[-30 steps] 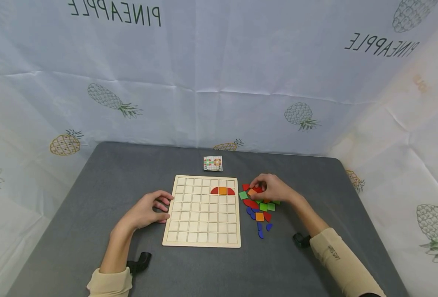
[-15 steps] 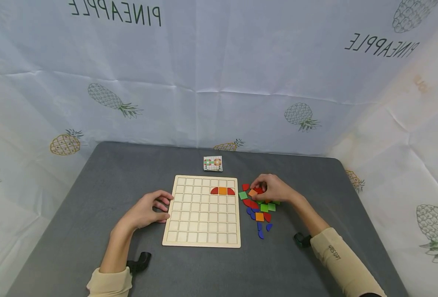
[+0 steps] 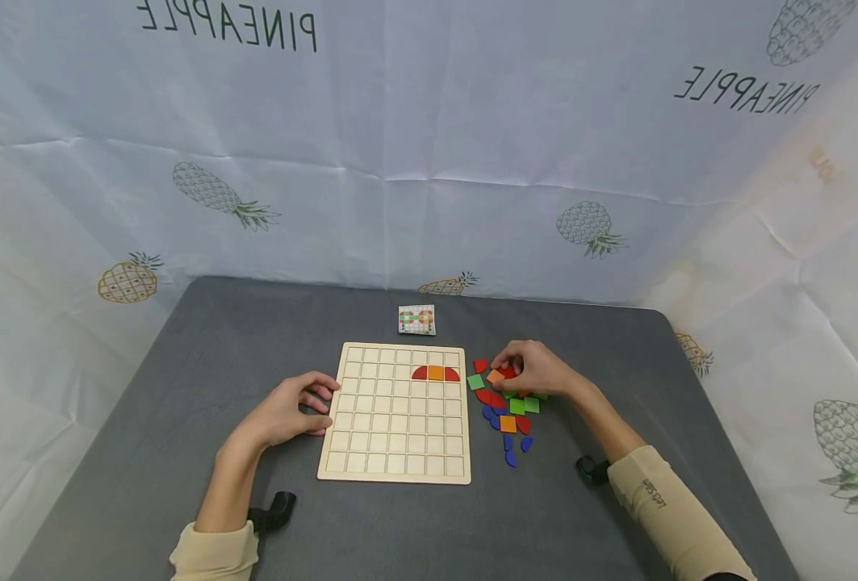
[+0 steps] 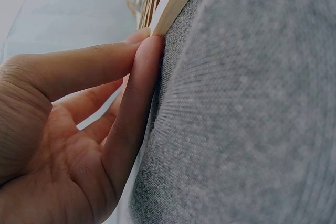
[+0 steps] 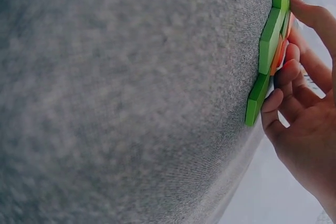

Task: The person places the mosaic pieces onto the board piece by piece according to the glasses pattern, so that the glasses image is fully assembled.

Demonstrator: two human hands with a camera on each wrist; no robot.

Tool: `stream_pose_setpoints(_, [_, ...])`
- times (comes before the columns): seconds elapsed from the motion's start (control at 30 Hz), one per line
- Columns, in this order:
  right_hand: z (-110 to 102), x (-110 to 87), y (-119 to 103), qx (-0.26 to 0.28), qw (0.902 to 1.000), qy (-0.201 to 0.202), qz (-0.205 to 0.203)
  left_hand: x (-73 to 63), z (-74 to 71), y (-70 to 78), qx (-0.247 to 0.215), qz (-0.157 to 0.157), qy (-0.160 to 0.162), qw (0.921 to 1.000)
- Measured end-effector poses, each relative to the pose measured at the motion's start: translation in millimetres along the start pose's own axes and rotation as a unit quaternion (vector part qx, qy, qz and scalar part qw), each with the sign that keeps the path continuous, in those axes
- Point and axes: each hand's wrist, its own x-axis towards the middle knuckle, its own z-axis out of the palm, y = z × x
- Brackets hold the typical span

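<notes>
A pale wooden grid board (image 3: 378, 440) lies flat on the table, with two red quarter-round tiles (image 3: 420, 373) and an orange square tile (image 3: 436, 373) between them in its upper right. My left hand (image 3: 283, 411) is at the board's left side; the left wrist view has thumb and finger pinching the board's edge (image 4: 176, 6). To the right of the board, my right hand (image 3: 537, 369) is over a heap of coloured tiles (image 3: 517, 406). Its thumb and index finger pinch an orange square tile (image 3: 495, 377) at opposite sides. The palm hides part of the heap.
Beyond the board lies a small printed pattern card (image 3: 417, 319). Blue curved tiles (image 3: 510, 457) trail from the heap toward the front. A grey cloth (image 3: 545, 516) covers the table, and a white pineapple-print curtain (image 3: 472, 121) hangs behind it.
The orange tile between the right thumb and index finger has shifted very slightly, with the fingers staying on it. The left hand and the board look unmoved.
</notes>
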Motion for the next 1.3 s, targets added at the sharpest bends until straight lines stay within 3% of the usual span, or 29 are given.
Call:
stream_pose_setpoints(0.37, [2.6, 4.5, -9.9, 0.036, 0.9991, 0.019, -0.012, -0.7, -0.2, -0.5, 0.001, 0.005, 0.001, 1.0])
stream_pose_setpoints(0.67, [20.8, 22.4, -40.7, 0.057, 0.9979, 0.012, -0.03, -2.4, -0.2, -0.4, -0.006, 0.001, -0.001, 1.0])
stream_pose_setpoints(1.03, [47.3, 57.2, -71.3, 0.013, 0.995, -0.024, -0.096, -3.3, -0.2, 0.6, -0.012, 0.003, -0.002, 0.9999])
stream_pose_setpoints(1.3, [55.4, 66.4, -85.3, -0.049, 0.9911, -0.053, -0.112, -4.0, -0.1, 2.3, -0.012, 0.003, -0.002, 0.9999])
